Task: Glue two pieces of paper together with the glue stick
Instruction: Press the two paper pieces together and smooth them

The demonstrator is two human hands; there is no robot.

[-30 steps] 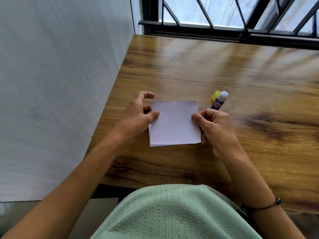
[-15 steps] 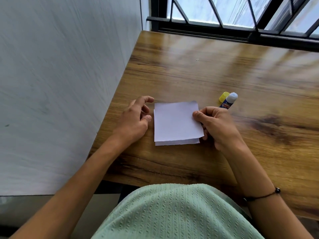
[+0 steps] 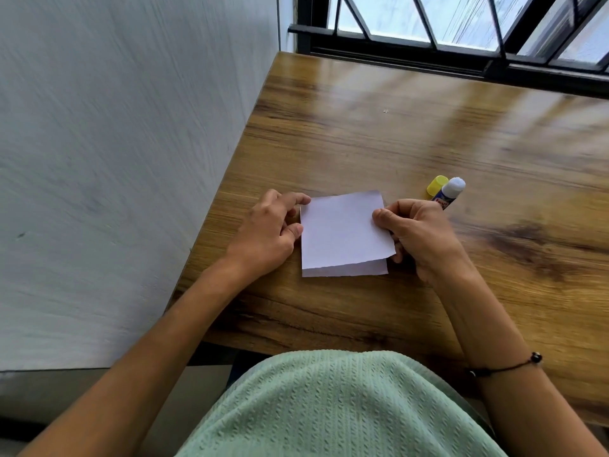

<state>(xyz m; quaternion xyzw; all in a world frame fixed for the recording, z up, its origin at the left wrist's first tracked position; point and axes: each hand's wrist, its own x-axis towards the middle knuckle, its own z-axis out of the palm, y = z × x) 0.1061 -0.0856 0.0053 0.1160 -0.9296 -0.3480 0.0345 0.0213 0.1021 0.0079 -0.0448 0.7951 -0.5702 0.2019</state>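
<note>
Two white squares of paper lie stacked on the wooden table (image 3: pixel 428 127). The top paper (image 3: pixel 342 232) is skewed, so a strip of the bottom paper (image 3: pixel 362 270) shows along the near edge. My right hand (image 3: pixel 415 235) pinches the top paper's right edge between thumb and fingers. At the stack's left edge rests my left hand (image 3: pixel 270 232), its thumb and index fingertip touching the paper. An uncapped glue stick (image 3: pixel 449 192) with a blue label lies just behind my right hand, and its yellow cap (image 3: pixel 435 185) sits beside it.
A pale wall (image 3: pixel 131 159) runs along the table's left edge. A black-framed window (image 3: pixel 461 44) closes off the far edge. My green shirt (image 3: pixel 329 407) covers the near edge.
The top paper has turned slightly, so more of the bottom sheet shows along the near edge. My left thumb has come off the top sheet to the stack's left edge.
</note>
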